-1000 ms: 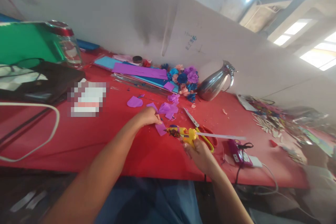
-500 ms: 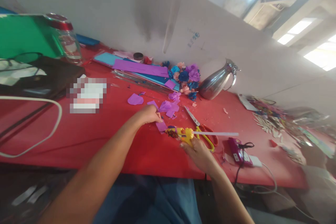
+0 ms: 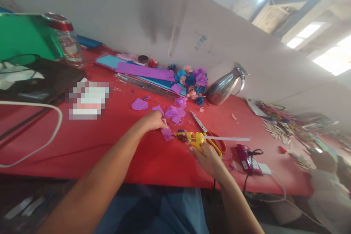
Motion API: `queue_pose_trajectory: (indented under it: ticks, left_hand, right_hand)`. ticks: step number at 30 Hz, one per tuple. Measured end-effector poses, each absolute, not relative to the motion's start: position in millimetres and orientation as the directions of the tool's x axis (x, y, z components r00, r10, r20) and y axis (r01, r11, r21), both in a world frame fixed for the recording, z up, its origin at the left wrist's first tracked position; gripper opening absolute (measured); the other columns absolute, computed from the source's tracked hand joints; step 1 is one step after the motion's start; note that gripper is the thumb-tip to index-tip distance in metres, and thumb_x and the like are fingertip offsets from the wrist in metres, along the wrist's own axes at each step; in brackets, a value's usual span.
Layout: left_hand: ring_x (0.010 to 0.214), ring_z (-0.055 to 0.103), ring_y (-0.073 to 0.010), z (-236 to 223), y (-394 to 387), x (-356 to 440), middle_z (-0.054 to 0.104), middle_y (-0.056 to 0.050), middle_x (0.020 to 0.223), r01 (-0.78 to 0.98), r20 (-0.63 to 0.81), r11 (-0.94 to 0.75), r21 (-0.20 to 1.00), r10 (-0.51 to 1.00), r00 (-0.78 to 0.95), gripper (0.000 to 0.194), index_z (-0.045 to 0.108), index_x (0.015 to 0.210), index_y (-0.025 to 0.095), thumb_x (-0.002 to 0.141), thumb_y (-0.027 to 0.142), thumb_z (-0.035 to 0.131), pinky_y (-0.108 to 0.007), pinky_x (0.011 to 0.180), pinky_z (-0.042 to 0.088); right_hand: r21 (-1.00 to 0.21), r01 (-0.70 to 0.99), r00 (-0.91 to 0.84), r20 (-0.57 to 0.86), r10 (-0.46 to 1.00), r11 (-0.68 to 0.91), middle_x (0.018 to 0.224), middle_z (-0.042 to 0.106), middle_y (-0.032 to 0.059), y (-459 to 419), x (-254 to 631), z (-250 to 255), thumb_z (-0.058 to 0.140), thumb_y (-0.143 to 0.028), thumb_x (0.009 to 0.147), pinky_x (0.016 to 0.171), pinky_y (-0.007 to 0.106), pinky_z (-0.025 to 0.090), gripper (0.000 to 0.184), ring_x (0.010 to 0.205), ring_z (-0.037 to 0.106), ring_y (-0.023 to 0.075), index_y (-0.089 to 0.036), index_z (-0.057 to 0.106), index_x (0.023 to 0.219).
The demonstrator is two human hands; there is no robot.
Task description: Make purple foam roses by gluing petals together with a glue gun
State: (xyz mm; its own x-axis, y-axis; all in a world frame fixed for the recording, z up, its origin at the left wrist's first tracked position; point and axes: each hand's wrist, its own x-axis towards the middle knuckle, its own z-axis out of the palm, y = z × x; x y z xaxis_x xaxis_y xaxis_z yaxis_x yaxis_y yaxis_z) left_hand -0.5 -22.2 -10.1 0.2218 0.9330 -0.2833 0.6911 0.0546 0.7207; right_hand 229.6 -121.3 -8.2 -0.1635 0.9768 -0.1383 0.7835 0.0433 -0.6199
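My right hand [image 3: 206, 157] is wrapped round the handle of a yellow hot glue gun [image 3: 197, 139], a long clear glue stick [image 3: 229, 138] jutting from its back. The gun's dirty nozzle points left, close to a small purple paper petal [image 3: 167, 134]. My left hand [image 3: 156, 120] pinches that petal by its upper edge. Just beyond my fingers lie a crumpled purple paper piece [image 3: 174, 112] and a loose rounded purple petal [image 3: 139, 104]. Behind the gun, scissors [image 3: 204, 128] with red and yellow handles rest on the table, partly covered by the gun.
On the red table [image 3: 115, 153] stand a steel jug [image 3: 223, 86] and a red-lidded glass bottle [image 3: 65, 40]. Paper flowers [image 3: 193, 80] and purple paper strips [image 3: 145, 71] lie near the wall. A magenta power strip [image 3: 246, 158] with cords is at right. Another person's sleeve [image 3: 327, 190] shows far right.
The glue gun has shifted slightly right, so its nozzle sits a little farther from the purple petal. My left hand keeps its pinch. The whole view has drifted slightly.
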Motion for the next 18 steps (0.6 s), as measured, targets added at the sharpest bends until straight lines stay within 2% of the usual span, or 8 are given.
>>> queue_pose_trajectory:
  ticks: [6, 11, 18]
  left_hand:
    - [0.062, 0.056, -0.0164, -12.9, -19.4, -1.7, 0.061, -0.001, 0.058, 0.730, -0.309, 0.008, 0.684, 0.909, 0.279, 0.006, 0.064, 0.059, 0.017, 0.059, 0.023, 0.065, -0.024, 0.054, 0.034]
    - [0.060, 0.055, -0.0152, -14.4, -18.3, -1.4, 0.061, 0.000, 0.058, 0.732, -0.322, 0.013, 0.681, 0.903, 0.283, 0.006, 0.062, 0.058, 0.017, 0.059, 0.022, 0.065, -0.023, 0.054, 0.034]
    - [0.060, 0.055, -0.0148, -11.6, -19.7, -1.3, 0.061, 0.000, 0.057, 0.738, -0.326, 0.024, 0.674, 0.906, 0.269, 0.005, 0.064, 0.059, 0.017, 0.059, 0.022, 0.064, -0.023, 0.053, 0.034]
  right_hand:
    - [-0.600, 0.799, -0.146, -0.150, 0.978, 0.027, 0.056, 0.049, 0.0004, -122.2, 230.7, -7.3, 0.047, -0.048, 0.082, 0.050, 0.026, 0.031, 0.032, 0.053, 0.049, 0.0162, -0.022, 0.043, 0.064]
    - [-0.600, 0.800, -0.144, -0.140, 0.980, 0.032, 0.057, 0.052, 0.0004, -121.6, 230.9, -8.2, 0.047, -0.046, 0.083, 0.052, 0.027, 0.033, 0.028, 0.054, 0.051, 0.0170, -0.021, 0.048, 0.069]
    - [-0.581, 0.813, -0.137, -0.129, 0.982, 0.038, 0.054, 0.052, 0.0003, -123.9, 232.9, -1.9, 0.048, -0.045, 0.083, 0.051, 0.026, 0.032, 0.030, 0.053, 0.051, 0.0166, -0.022, 0.046, 0.064]
